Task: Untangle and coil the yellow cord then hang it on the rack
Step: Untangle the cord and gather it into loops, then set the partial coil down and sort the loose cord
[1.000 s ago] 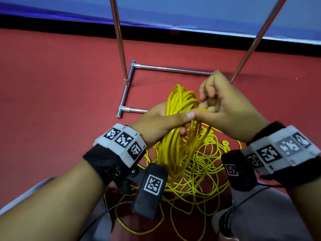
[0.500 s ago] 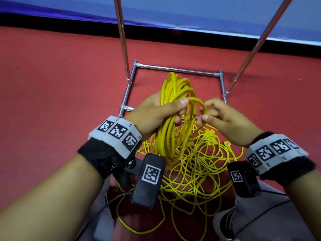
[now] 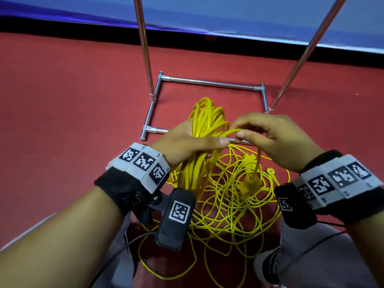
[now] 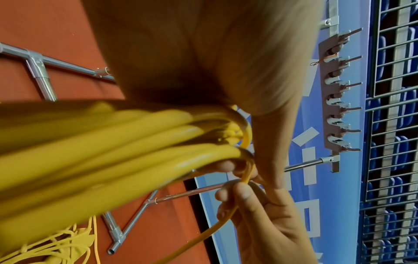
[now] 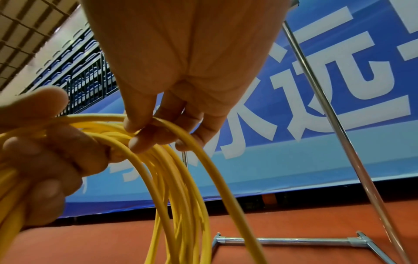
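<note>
Yellow loops fill the left hand [image 3: 187, 142], whose fingers and thumb curl round the gathered coil [image 3: 204, 121], so the finished turns stay stacked and cannot slip back into the mess. Right beside it, the right hand [image 3: 276, 140] pinches a single strand [image 3: 233, 132] between thumb and fingertips [image 5: 138, 142], bringing it over toward the left thumb, probably to lay one more turn onto the bundle. From that pinch the strand drops to a yellow plug [image 3: 249, 183] dangling above the floor.

Below both hands, the rest of the cord [image 3: 224, 208] lies as a loose tangle on the red floor [image 3: 72, 100], partly between the person's legs, so much of it is not yet coiled. The pile sits at the near edge of the rack [image 3: 207, 82], whose silver base frame lies flat with two poles rising out of view. In the left wrist view a brown hook strip [image 4: 334, 92] is fixed across the poles, likely where the coil should hang; that step looks some way off.
</note>
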`<move>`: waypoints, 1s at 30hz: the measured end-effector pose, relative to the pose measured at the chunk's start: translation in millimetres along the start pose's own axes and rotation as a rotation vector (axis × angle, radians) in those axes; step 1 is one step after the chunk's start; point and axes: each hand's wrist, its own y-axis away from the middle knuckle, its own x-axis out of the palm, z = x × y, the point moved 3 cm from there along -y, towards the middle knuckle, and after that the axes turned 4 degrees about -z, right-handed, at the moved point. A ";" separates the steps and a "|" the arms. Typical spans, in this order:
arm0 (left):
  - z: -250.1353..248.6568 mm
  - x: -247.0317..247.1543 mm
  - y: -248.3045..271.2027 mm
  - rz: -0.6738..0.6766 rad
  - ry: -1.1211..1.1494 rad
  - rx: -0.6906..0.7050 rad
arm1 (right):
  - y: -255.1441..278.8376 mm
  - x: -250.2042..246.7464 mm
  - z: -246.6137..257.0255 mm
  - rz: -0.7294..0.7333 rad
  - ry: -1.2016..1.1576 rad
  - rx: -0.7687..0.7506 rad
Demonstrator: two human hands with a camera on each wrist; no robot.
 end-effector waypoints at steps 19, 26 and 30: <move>12.4 14.1 0.7 0.101 -0.074 -0.098 | -4.0 10.1 -10.4 0.154 0.146 0.112; 12.1 14.2 4.4 0.105 -0.116 -0.131 | -4.1 22.5 -4.1 0.059 0.038 0.161; 12.2 8.9 5.9 0.126 -0.182 -0.142 | -1.1 19.8 -4.2 0.066 0.007 0.236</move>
